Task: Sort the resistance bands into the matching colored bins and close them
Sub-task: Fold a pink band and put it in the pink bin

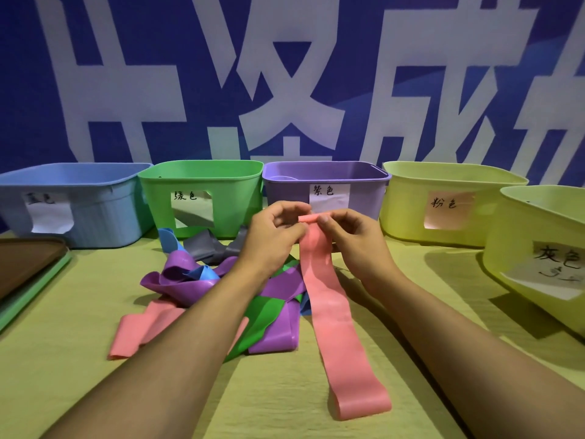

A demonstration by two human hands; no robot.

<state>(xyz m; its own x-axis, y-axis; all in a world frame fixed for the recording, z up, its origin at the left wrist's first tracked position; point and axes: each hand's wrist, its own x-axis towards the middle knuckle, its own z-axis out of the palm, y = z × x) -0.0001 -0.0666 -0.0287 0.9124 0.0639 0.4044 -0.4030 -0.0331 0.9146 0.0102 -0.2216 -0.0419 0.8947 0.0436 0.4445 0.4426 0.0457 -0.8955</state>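
Observation:
A long pink band (335,315) hangs from both my hands; its top end is rolled into a small tube. My left hand (272,236) and my right hand (348,232) pinch that rolled end, one on each side, in front of the purple bin (364,198). The band's lower loop lies on the table. A pile of bands lies under my left arm: purple (177,280), green (262,315), blue (167,239), grey (205,245) and another pink one (139,331). Bins stand in a row: blue (95,217), green (240,201), purple, and a yellow bin with a pink label (408,210).
A second yellow bin (519,248) with a white label stands nearer at the right. Stacked lids, brown on green (28,270), lie at the left table edge. A blue wall with large white characters stands behind the bins. The table has a yellow-green cover.

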